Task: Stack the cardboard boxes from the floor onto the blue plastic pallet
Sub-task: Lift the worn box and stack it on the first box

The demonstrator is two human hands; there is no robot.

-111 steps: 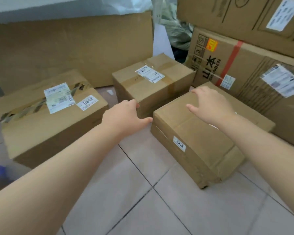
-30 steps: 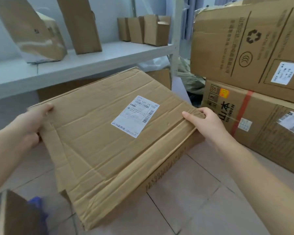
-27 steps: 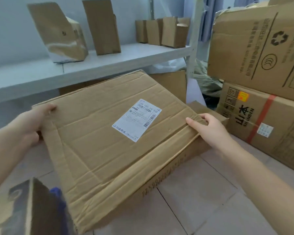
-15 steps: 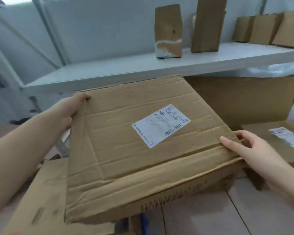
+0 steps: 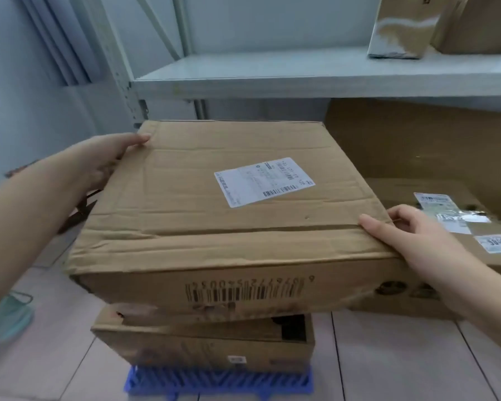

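**Flat box held over the stack on the pallet**

We hold a wide, flat cardboard box [image 5: 229, 215] with both hands. Our left hand [image 5: 104, 160] grips its far left corner, thumb on top, fingers wrapped down the side. Our right hand [image 5: 411, 241] grips the near right corner, thumb flat on the top face, the other fingers curled past the edge. The box has a white shipping label [image 5: 263, 182] on top and a printed barcode [image 5: 243, 292] on the near side, upside down to us. The top is creased and dented.

Right below it sits a second box [image 5: 203, 345], which stands on the blue pallet [image 5: 217, 383] on the tiled floor [image 5: 388, 357]. The held box overhangs the lower one on both sides; we cannot tell if it is touching it.

To the right, another box [image 5: 460, 227] with labels sits on the floor. Behind is a grey shelf [image 5: 301, 73] with two small boxes [image 5: 402, 27] on it. A teal face mask [image 5: 9, 314] lies on the floor at left.
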